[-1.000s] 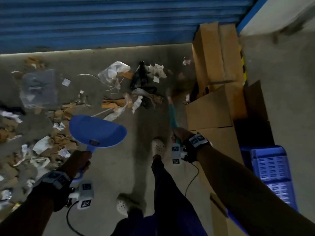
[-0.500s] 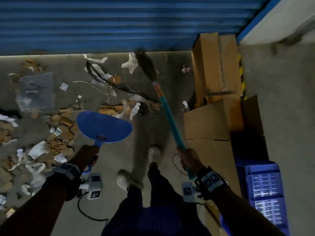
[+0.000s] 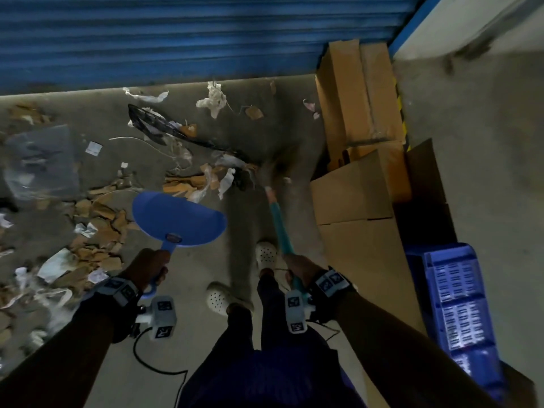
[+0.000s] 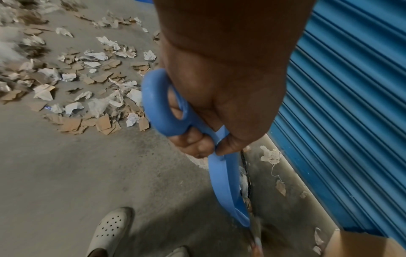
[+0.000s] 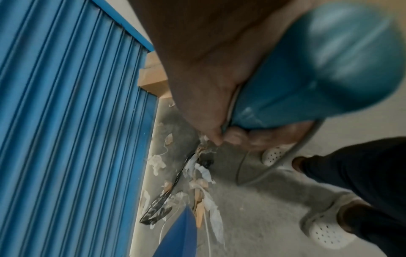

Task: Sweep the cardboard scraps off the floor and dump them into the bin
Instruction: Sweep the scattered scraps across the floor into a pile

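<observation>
You face a blue roller shutter [image 3: 176, 39] above a dim grey concrete floor [image 3: 471, 142]; stacked cardboard boxes [image 3: 353, 187] and a blue crate [image 3: 459, 304] line your right.

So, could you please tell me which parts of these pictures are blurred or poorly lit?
Head view: dim overall, the broom head smeared by motion. Right wrist view: broom handle beside the right hand is soft. Left wrist view: left hand and dustpan fairly sharp, top-left scraps smeared.

Torn brown cardboard scraps [image 3: 97, 219] litter the floor [image 3: 188, 304] — mixed with white paper.
</observation>
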A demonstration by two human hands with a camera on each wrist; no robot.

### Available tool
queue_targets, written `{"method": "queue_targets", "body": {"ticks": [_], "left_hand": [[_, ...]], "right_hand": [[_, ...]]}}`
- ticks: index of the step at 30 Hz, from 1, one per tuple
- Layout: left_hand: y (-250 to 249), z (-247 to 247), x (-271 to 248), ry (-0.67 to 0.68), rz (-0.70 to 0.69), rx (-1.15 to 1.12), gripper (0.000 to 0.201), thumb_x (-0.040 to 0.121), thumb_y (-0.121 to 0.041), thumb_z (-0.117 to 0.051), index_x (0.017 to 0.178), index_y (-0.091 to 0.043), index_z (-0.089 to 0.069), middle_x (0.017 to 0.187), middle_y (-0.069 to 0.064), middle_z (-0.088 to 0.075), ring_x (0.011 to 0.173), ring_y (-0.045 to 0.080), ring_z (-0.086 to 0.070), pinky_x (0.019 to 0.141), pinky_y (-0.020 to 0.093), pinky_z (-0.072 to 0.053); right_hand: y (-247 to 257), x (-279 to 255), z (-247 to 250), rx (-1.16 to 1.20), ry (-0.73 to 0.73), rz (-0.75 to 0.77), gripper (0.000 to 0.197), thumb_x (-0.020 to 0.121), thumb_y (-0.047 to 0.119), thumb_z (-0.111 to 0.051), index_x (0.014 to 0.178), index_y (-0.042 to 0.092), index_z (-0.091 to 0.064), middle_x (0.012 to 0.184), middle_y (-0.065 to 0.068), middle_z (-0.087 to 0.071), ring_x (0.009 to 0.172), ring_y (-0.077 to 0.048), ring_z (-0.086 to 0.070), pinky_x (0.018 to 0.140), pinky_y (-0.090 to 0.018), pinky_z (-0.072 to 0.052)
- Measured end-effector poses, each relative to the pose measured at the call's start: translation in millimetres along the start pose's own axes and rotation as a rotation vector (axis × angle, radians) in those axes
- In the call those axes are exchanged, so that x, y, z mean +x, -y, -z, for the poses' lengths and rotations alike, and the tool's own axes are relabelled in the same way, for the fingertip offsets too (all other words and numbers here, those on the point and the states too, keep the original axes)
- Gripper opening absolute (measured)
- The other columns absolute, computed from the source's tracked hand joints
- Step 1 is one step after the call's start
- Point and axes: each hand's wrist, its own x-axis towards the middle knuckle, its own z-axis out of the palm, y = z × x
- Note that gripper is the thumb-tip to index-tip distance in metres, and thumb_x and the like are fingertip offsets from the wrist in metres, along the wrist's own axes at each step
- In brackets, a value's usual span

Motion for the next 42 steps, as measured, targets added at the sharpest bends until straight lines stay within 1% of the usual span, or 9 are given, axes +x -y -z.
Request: {"method": "queue_targets", "body": {"ticks": [5, 9, 12, 23, 28, 31, 35, 39, 42], "left_hand": [[31.6, 26.6, -14.6, -0.008, -0.034, -0.023, 0.031, 0.095, -0.005, -0.046, 0.064, -0.004, -0.042, 0.054, 0.013, -0.04, 0.044, 0.022, -0.033, 0.051, 0.029, -0.027], [49.7, 41.7, -24.9, -0.041, -0.043, -0.029, 0.031, 0.094, -0.004, -0.045, 0.064, -0.006, -0.04, 0.052, 0.012, -0.038, 0.036, 0.019, -0.033, 0.05, 0.027, -0.026], [55.8, 48.0, -29.2, -0.048, -0.047, -0.051, 0.031, 0.094, -0.003, -0.044, 0.064, -0.008, -0.037, 0.055, 0.012, -0.037, 0.045, 0.02, -0.032, 0.052, 0.03, -0.025], [0.2, 35.1, -29.2, -0.015, -0.147, -0.094, 0.03, 0.093, -0.013, -0.046, 0.064, -0.009, -0.039, 0.052, 0.011, -0.038, 0.045, 0.02, -0.033, 0.054, 0.031, -0.024], [-44.5, 23.3, -15.1, -0.009, -0.14, -0.138, 0.032, 0.094, -0.007, -0.044, 0.063, -0.006, -0.04, 0.052, 0.013, -0.038, 0.037, 0.02, -0.032, 0.051, 0.029, -0.025], [-70.4, 17.6, -9.2, -0.036, -0.091, -0.133, 0.033, 0.092, -0.005, -0.045, 0.06, -0.006, -0.041, 0.052, 0.014, -0.04, 0.036, 0.02, -0.033, 0.048, 0.028, -0.026], [-93.9, 12.6, 1.6, -0.081, -0.019, -0.141, 0.035, 0.095, -0.003, -0.045, 0.06, -0.005, -0.04, 0.042, 0.008, -0.039, 0.029, 0.016, -0.034, 0.038, 0.021, -0.028], [-102.2, 13.3, 14.7, -0.1, 0.043, -0.208, 0.034, 0.097, -0.003, -0.044, 0.063, -0.004, -0.041, 0.047, 0.01, -0.038, 0.027, 0.012, -0.032, 0.036, 0.018, -0.028], [-100.2, 12.8, 20.7, -0.139, 0.101, -0.288, 0.033, 0.096, -0.003, -0.045, 0.064, -0.004, -0.042, 0.049, 0.012, -0.04, 0.03, 0.016, -0.034, 0.043, 0.022, -0.028]], "right_hand": [[-21.4, -39.6, -22.7, -0.071, 0.037, 0.117, 0.045, 0.093, 0.04, -0.058, 0.06, 0.009, -0.051, 0.043, -0.002, -0.047, 0.036, -0.015, -0.042, 0.046, -0.025, -0.037], [-39.6, -58.9, -22.7, -0.053, -0.067, 0.184, 0.043, 0.091, 0.042, -0.06, 0.066, 0.008, -0.05, 0.047, -0.004, -0.047, 0.039, -0.016, -0.042, 0.045, -0.025, -0.036], [-44.2, -73.4, -9.4, -0.017, -0.178, 0.241, 0.043, 0.091, 0.046, -0.059, 0.07, 0.01, -0.05, 0.05, -0.002, -0.048, 0.04, -0.015, -0.042, 0.041, -0.024, -0.035], [14.6, -78.0, 106.1, 0.026, -0.407, 0.302, 0.051, 0.098, 0.049, -0.045, 0.07, 0.007, -0.047, 0.046, -0.005, -0.045, 0.041, -0.019, -0.041, 0.046, -0.028, -0.034], [81.6, -56.2, 178.0, -0.074, -0.433, 0.257, 0.046, 0.102, 0.038, -0.04, 0.067, 0.008, -0.043, 0.041, -0.005, -0.041, 0.022, -0.008, -0.034, 0.032, -0.017, -0.029], [144.6, -31.8, 204.4, -0.109, -0.36, 0.243, 0.029, 0.102, 0.027, -0.047, 0.084, 0.004, -0.049, 0.046, -0.004, -0.047, 0.034, -0.013, -0.044, 0.033, -0.019, -0.032], [205.8, 26.7, 192.1, -0.281, -0.131, 0.153, 0.017, 0.088, 0.034, -0.066, 0.089, 0.019, -0.058, 0.092, -0.003, -0.058, 0.078, -0.017, -0.055, 0.067, -0.03, -0.048], [226.1, 61.7, 124.5, -0.716, 0.0, 0.211, 0.031, 0.097, 0.023, -0.053, 0.067, 0.015, -0.048, 0.073, -0.004, -0.051, 0.071, -0.021, -0.05, 0.08, -0.036, -0.046], [237.7, 52.2, 106.5, -0.823, 0.023, 0.235, 0.021, 0.094, 0.017, -0.057, 0.075, 0.009, -0.052, 0.068, -0.005, -0.051, 0.06, -0.018, -0.048, 0.067, -0.036, -0.049]]}}
